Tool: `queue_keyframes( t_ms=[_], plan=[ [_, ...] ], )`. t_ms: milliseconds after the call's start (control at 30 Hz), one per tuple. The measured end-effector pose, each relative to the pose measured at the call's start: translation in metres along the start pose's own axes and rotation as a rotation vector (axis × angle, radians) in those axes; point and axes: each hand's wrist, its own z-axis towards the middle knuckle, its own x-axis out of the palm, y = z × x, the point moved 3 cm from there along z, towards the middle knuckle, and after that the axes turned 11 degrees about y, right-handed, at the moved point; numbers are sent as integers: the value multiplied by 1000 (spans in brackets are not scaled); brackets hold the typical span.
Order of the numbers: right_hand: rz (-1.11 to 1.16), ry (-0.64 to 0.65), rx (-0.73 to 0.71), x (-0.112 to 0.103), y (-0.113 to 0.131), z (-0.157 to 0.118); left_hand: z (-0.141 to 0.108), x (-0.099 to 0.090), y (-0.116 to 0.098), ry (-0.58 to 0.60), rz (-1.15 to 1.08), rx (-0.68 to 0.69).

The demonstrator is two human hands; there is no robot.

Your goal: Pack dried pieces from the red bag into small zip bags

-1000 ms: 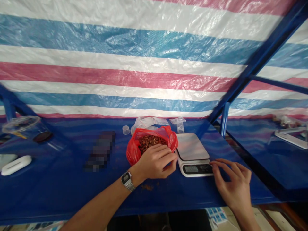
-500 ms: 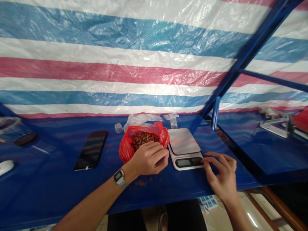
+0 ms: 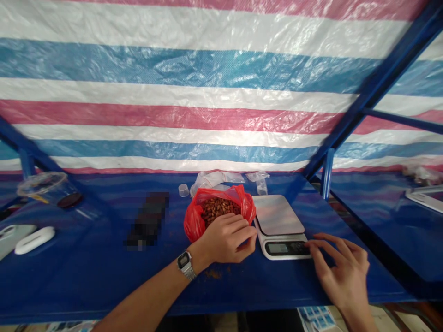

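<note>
My left hand (image 3: 224, 238), with a silver digital wristwatch (image 3: 186, 265) on its wrist, curls over the front rim of a red plastic bag (image 3: 195, 217). The bag stands open and holds reddish-brown beans or nuts (image 3: 218, 209). To its right sits a white digital kitchen scale (image 3: 278, 226) with a metal platform, its display lit at the front. Nothing stands on the platform. My right hand (image 3: 341, 269) lies at the scale's front right corner, its fingertips at or just touching the panel, fingers apart and holding nothing.
A blue tarp-covered table (image 3: 104, 281) carries a blurred-out phone (image 3: 148, 219), a small clear cup (image 3: 183, 190), crumpled clear plastic (image 3: 214, 179), a clear cup (image 3: 43, 189) and a white object (image 3: 34, 240). Brown crumbs lie near my left wrist. A striped tarp wall (image 3: 207, 92) rises behind.
The whole view shifted with my head, down from half a second ago. My hands, the bag and the scale keep the same places relative to each other.
</note>
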Motion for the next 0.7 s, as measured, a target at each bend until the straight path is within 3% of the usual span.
queue_keyframes(
  t_ms=[700],
  plan=[
    [6,142,-9,-1,9,1,1,-3,2,-31,-80,-24]
  ],
)
